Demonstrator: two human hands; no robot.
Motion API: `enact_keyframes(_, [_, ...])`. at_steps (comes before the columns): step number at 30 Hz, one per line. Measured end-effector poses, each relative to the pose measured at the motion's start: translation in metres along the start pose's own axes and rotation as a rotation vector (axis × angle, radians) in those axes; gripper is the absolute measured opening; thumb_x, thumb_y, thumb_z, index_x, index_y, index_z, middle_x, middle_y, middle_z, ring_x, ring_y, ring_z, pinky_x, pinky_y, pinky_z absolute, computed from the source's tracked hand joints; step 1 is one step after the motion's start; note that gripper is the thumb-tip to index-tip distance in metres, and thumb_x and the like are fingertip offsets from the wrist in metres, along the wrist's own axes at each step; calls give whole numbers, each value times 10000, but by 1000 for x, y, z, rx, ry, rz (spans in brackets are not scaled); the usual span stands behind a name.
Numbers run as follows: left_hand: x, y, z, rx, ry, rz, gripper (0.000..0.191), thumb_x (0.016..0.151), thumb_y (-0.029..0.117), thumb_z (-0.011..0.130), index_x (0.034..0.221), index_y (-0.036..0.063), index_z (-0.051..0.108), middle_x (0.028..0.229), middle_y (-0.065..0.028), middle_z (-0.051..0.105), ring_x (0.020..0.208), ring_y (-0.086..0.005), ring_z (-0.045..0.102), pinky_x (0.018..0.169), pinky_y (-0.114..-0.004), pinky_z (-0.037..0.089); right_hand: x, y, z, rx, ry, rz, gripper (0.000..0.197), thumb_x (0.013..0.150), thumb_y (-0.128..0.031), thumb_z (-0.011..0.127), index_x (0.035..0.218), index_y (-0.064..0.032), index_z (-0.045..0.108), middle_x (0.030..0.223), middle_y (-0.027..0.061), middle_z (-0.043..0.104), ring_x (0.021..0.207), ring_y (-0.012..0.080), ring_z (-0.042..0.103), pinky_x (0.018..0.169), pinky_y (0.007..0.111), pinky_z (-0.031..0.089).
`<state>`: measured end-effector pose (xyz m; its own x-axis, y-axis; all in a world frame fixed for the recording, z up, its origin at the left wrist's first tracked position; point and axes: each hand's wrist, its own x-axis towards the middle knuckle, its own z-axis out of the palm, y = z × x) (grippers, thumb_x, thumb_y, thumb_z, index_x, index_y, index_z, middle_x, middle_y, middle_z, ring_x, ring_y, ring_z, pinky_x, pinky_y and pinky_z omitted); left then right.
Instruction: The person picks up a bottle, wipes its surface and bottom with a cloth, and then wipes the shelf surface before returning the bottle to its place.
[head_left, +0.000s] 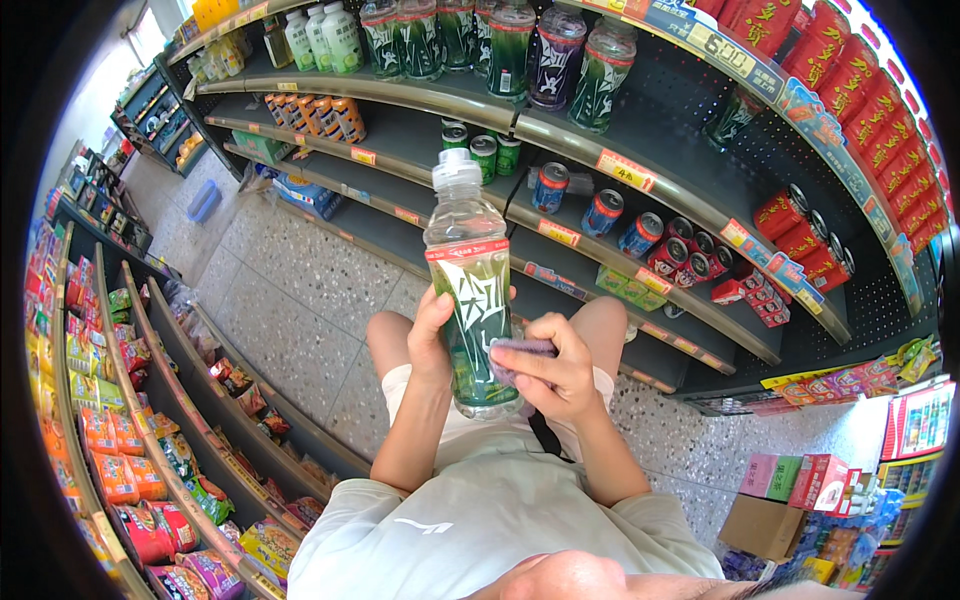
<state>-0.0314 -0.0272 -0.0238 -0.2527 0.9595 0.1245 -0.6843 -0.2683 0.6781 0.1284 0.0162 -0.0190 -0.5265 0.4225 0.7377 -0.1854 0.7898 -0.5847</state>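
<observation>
A clear plastic drink bottle (472, 300) with a green printed label and a white cap (456, 168) is held upright-tilted in front of my body. Around its left side my left hand (431, 337) grips it, thumb at the front. My right hand (559, 371) pinches a folded purple-grey cloth (525, 354) against the lower right of the label. Similar bottles with green labels (512, 56) and one purple-labelled bottle (557, 60) stand on the shelf ahead. The far side of the held bottle is hidden.
Dark metal shelves (420, 184) ahead carry blue cans (550, 187), red cans (787, 214) and orange cans (349, 120). Snack-filled shelves (217, 420) curve along my left. Cartons (761, 521) stack at lower right. A blue plastic basin (204, 201) lies on the speckled tile floor (281, 300).
</observation>
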Motion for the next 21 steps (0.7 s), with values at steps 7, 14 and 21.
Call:
enact_keyframes(7, [-1,5,25,102,-21,89,662,812,262,567,1350,-24,311,1266,-162,479,1155,-238,497,990,-343,386,45,2,-5,-346,134,-64,387,647,-89,677,1028,-152,703,800,61,499,653,201,499,546,303,437])
enact_keyframes(14, [1,3,24,68,-5,51,601,822,238,512,1334,-20,331,1261,-170,488,1159,-246,498,999,-350,379,48,5,-3,-315,97,-55,381,664,-47,673,1039,-107,702,810,70,521,651,181,481,562,280,406])
enact_keyframes(21, [7,0,8,65,19,80,640,834,357,446,1340,-19,333,1263,-220,489,1002,-293,585,859,-377,490,5,-2,5,-50,-13,98,341,724,-45,613,1059,-34,679,816,85,527,695,180,476,584,271,391])
